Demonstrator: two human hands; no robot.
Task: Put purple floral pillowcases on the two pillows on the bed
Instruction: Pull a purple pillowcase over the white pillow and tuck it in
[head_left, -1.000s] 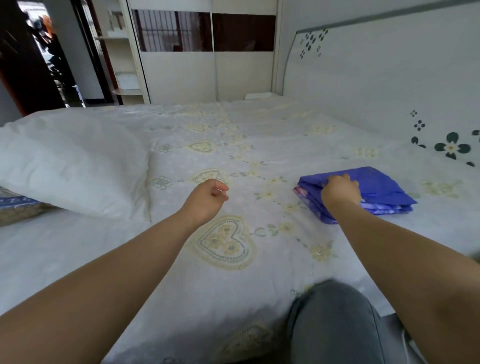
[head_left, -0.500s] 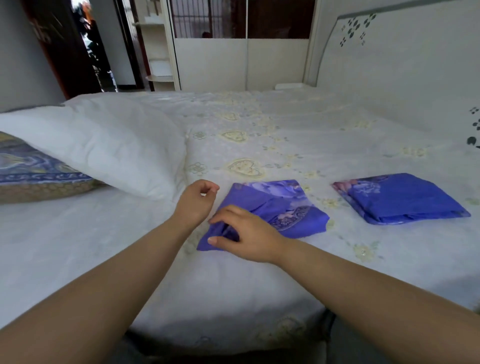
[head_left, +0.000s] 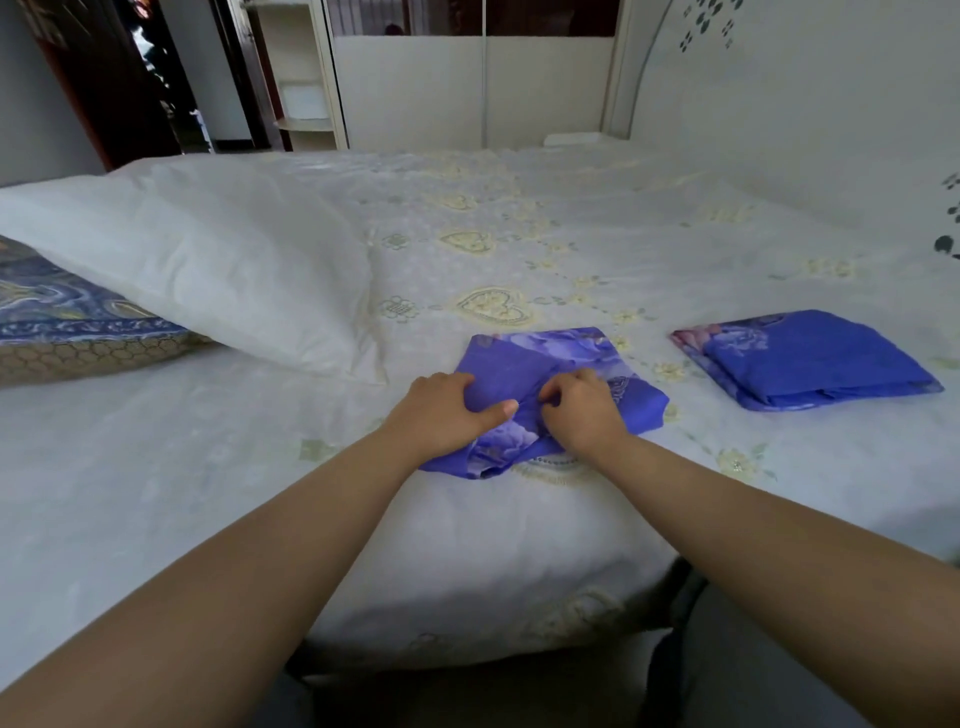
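Head view of a bed (head_left: 649, 218) covered with a white sheet embroidered with pale yellow hearts and flowers. Near the bed's front edge, about midway along it, lies a folded purple floral pillowcase (head_left: 561, 358), partly rumpled at its near side. The left hand (head_left: 441, 415) rests on the near left part of this pillowcase, fingers curled into the cloth and thumb extended across a raised fold, gripping it. The right hand (head_left: 584, 408) sits just beside the left on the same pillowcase, its fingers bent and pinching the fabric at the fold; the two hands are nearly touching. Both bare forearms reach in from the bed's front edge. A second purple pillowcase (head_left: 810, 364), neatly folded, lies flat toward the right side of the bed, apart from the first and touched by neither hand. A white uncovered pillow (head_left: 208, 260) lies on the left side of the bed, its near corner pointing toward the first pillowcase but not reaching it. It overlaps a patterned blue cushion (head_left: 62, 322) at the bed's left edge. A white headboard with dark flower motifs (head_left: 779, 93) rises along the right side.
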